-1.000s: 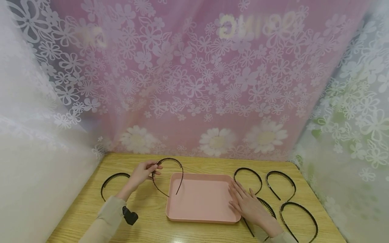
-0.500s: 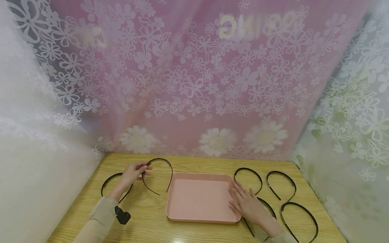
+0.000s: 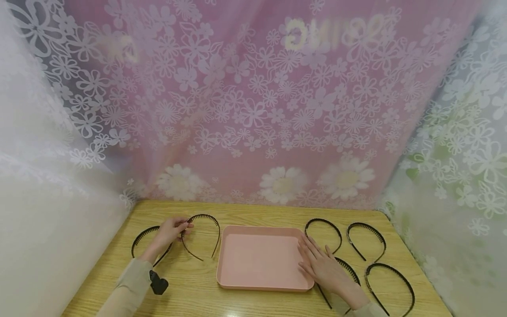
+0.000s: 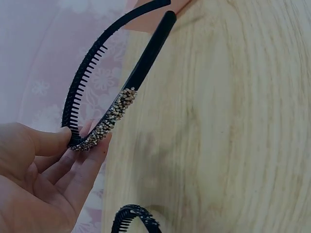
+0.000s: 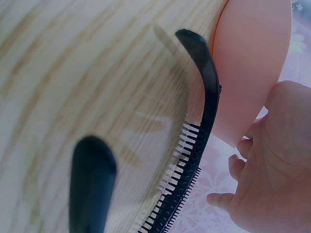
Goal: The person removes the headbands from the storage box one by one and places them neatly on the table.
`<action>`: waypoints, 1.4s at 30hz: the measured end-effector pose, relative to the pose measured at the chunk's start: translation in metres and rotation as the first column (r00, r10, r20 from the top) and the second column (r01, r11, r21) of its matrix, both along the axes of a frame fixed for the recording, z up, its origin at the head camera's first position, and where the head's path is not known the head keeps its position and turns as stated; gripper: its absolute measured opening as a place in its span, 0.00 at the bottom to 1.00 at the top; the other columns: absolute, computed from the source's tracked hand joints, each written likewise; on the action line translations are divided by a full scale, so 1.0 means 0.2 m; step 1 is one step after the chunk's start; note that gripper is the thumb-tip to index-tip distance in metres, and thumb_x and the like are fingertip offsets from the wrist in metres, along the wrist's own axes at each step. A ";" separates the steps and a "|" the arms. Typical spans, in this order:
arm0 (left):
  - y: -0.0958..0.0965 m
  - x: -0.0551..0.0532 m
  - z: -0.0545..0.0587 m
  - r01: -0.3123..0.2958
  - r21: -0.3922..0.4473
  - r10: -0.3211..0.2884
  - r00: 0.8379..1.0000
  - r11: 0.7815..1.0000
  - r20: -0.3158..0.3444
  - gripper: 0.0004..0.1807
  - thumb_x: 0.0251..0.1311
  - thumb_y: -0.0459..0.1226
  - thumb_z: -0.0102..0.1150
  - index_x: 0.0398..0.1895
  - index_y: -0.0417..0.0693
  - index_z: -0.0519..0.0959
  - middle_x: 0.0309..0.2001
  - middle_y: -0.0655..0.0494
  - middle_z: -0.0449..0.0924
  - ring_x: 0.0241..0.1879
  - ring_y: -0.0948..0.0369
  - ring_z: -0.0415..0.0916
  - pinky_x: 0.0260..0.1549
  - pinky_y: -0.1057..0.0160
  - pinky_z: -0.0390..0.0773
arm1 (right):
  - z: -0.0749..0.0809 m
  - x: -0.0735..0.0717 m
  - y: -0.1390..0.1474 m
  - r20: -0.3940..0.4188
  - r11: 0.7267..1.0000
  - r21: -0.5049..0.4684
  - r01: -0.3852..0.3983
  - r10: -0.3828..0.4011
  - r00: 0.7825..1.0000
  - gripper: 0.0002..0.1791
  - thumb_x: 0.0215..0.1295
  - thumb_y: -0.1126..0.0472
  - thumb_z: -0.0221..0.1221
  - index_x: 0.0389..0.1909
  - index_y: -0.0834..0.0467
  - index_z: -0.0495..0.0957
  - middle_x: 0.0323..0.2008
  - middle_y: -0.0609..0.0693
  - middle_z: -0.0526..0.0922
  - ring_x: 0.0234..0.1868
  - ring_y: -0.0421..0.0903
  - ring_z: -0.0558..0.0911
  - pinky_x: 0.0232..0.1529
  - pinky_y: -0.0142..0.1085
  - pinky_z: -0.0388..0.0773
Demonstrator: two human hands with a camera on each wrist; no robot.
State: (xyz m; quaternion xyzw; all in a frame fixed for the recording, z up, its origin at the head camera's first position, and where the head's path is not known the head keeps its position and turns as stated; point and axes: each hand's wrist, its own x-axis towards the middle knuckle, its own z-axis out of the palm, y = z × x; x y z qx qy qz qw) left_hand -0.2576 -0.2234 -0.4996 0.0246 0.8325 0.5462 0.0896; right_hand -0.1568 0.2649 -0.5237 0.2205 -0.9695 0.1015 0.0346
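A black toothed headband (image 3: pixel 203 215) hangs from my left hand (image 3: pixel 170 233), pinched between thumb and fingers at its side, left of the pink tray (image 3: pixel 259 262). The left wrist view shows sparkling stones (image 4: pixel 104 127) along the pinched part of the band, whose ends point away from the palm. Another headband (image 3: pixel 139 236) lies beneath my left wrist, partly covered by it. My right hand (image 3: pixel 326 270) rests with its fingers extended against the tray's right rim. In the right wrist view, a toothed headband (image 5: pixel 210 92) lies beside the tray wall (image 5: pixel 252 53).
On the wooden table (image 3: pixel 194 290), several more headbands lie right of the tray, including one at the back (image 3: pixel 366 226) and one at the front right (image 3: pixel 390 265). A flowered pink curtain (image 3: pixel 237 132) closes off the back, with pale sheets at both sides.
My left hand has carried the headband leftward, away from over the tray's left edge, and slightly lower toward the table. My right hand and the tray have stayed in place.
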 end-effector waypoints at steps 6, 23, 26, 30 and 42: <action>0.01 0.00 -0.04 0.002 -0.010 -0.002 0.999 1.000 0.036 0.21 0.77 0.31 0.47 0.67 0.26 0.69 0.54 0.34 0.82 0.40 0.46 0.83 0.30 0.51 0.80 | 0.00 0.00 0.00 0.001 1.000 -0.001 0.000 0.000 1.000 0.35 0.77 0.48 0.54 0.77 0.61 0.61 0.78 0.59 0.57 0.78 0.60 0.57 0.69 0.70 0.56; -0.01 -0.04 -0.10 0.028 -0.247 -0.040 0.998 0.969 -0.046 0.17 0.73 0.33 0.55 0.59 0.33 0.80 0.42 0.43 0.86 0.31 0.54 0.81 0.26 0.56 0.79 | -0.02 -0.01 0.01 -0.063 0.999 -0.020 -0.025 0.024 0.998 0.35 0.75 0.48 0.56 0.76 0.61 0.62 0.77 0.60 0.60 0.76 0.61 0.59 0.66 0.71 0.59; -0.02 -0.05 -0.10 0.018 -0.363 -0.062 0.992 0.932 -0.109 0.15 0.71 0.35 0.58 0.56 0.37 0.83 0.45 0.45 0.87 0.37 0.54 0.82 0.31 0.56 0.79 | -0.01 -0.01 0.00 -0.008 1.000 -0.008 -0.006 0.006 1.000 0.35 0.77 0.47 0.53 0.77 0.61 0.60 0.78 0.59 0.56 0.78 0.61 0.57 0.68 0.70 0.56; -0.02 -0.06 -0.10 0.018 -0.417 -0.082 0.987 0.909 -0.135 0.13 0.70 0.35 0.60 0.53 0.39 0.85 0.43 0.47 0.86 0.42 0.50 0.82 0.38 0.49 0.81 | 0.00 -0.01 0.00 0.031 1.000 0.009 0.006 -0.007 0.999 0.36 0.78 0.47 0.52 0.78 0.60 0.58 0.79 0.58 0.53 0.79 0.58 0.54 0.70 0.69 0.54; -0.02 -0.08 -0.09 0.008 -0.428 -0.074 0.988 0.904 -0.138 0.11 0.67 0.31 0.62 0.50 0.39 0.85 0.41 0.47 0.87 0.39 0.51 0.83 0.40 0.48 0.81 | -0.01 -0.01 0.00 0.014 1.000 -0.015 0.004 -0.004 1.000 0.35 0.77 0.47 0.53 0.78 0.60 0.59 0.78 0.58 0.56 0.78 0.60 0.56 0.69 0.70 0.55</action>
